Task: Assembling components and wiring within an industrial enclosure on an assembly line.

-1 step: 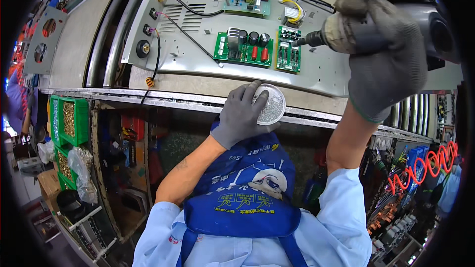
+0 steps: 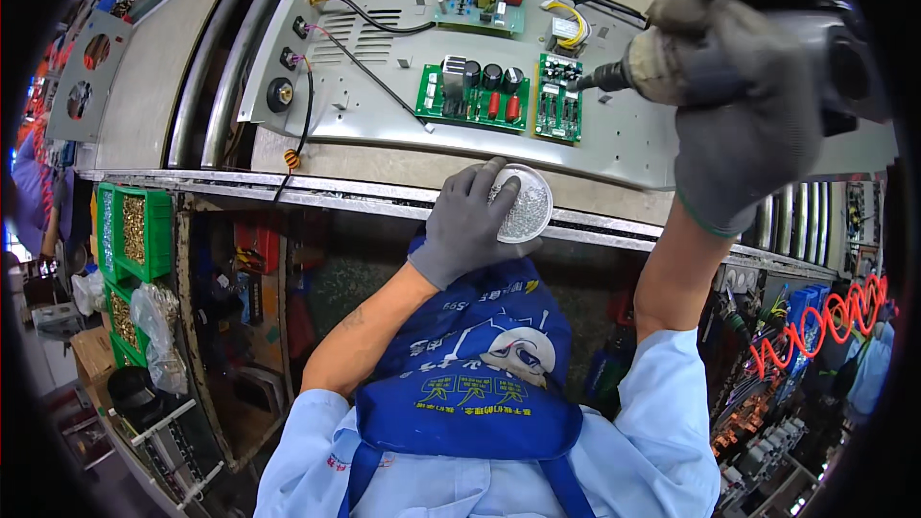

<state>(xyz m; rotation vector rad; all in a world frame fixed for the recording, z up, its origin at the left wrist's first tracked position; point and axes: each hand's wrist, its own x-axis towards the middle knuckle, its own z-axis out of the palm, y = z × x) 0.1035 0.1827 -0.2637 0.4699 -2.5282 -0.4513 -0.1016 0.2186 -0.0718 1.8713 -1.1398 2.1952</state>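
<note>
My gloved right hand (image 2: pixel 748 125) is wrapped round a dark power screwdriver (image 2: pixel 691 67). Its bit points left at the small green circuit board (image 2: pixel 558 101) on the grey metal chassis (image 2: pixel 365 125); whether it touches a screw there I cannot tell. At the bench's front edge my gloved left hand (image 2: pixel 472 216) grips a round, shallow white dish (image 2: pixel 544 201) of small silvery screws, with the fingers over its rim and contents. Left of the small board sits a larger green board (image 2: pixel 446 105) with black capacitors and red parts. Another board (image 2: pixel 480 10) with yellow transformers lies farther back.
Metal rollers (image 2: pixel 223 58) run left of the chassis. Green bins (image 2: pixel 134 230) of brass-coloured and silvery hardware stand below at left. A coiled red hose (image 2: pixel 815 326) hangs at right. A black cable with a toroid (image 2: pixel 292 159) droops over the bench edge.
The chassis with its boards has shifted very slightly to the right. Both hands keep nearly the same place and grip.
</note>
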